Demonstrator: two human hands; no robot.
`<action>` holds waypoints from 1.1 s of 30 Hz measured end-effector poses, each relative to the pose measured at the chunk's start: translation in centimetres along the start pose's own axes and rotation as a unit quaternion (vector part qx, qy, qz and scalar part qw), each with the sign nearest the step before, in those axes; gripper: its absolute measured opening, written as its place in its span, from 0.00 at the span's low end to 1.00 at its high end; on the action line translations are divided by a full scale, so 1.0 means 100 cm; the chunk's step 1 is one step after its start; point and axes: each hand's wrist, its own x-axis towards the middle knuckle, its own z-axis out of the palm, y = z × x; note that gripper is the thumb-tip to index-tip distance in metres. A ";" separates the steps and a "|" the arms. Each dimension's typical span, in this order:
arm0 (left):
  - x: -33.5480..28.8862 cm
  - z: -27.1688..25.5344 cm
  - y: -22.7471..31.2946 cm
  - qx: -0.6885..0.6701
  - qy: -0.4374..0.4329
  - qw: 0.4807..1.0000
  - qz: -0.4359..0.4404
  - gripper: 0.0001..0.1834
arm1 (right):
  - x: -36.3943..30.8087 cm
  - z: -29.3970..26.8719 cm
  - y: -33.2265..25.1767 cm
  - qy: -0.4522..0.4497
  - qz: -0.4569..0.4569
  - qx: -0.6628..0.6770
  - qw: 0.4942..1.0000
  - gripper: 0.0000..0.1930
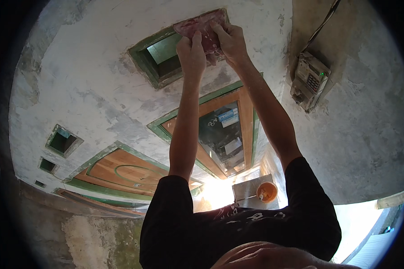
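Observation:
Both my arms reach up to a small wall opening with a green frame [141, 62]. Between my hands is a flat dark-red sheet [208, 33], smeared with white dust, which covers the right part of the opening. My left hand [193, 56] is closed on the sheet's lower left, thumb pointing up. At its right side my right hand [232, 44] grips it, with the thumb lying over the front. Some fingers are hidden behind the sheet. Whether it is paper or cloth I cannot tell.
Below is a wood-framed window [220, 134] with dark glass. A wooden door [121, 170] and smaller wall openings [63, 141] lie to the left. A keypad meter [312, 80] with a cable hangs on the right wall. An orange bucket [267, 192] stands on a grey surface.

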 end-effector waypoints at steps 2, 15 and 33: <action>-0.001 0.001 0.000 0.003 0.007 1.000 -0.001 0.15 | -0.003 0.001 0.004 0.008 -0.002 0.002 1.000 0.14; 0.011 -0.008 -0.018 0.010 0.037 0.999 0.033 0.16 | -0.001 0.006 -0.005 -0.008 0.029 0.019 0.999 0.14; 0.012 0.018 -0.009 -0.027 -0.034 0.999 -0.019 0.17 | 0.007 -0.022 -0.013 0.013 0.019 -0.011 1.000 0.14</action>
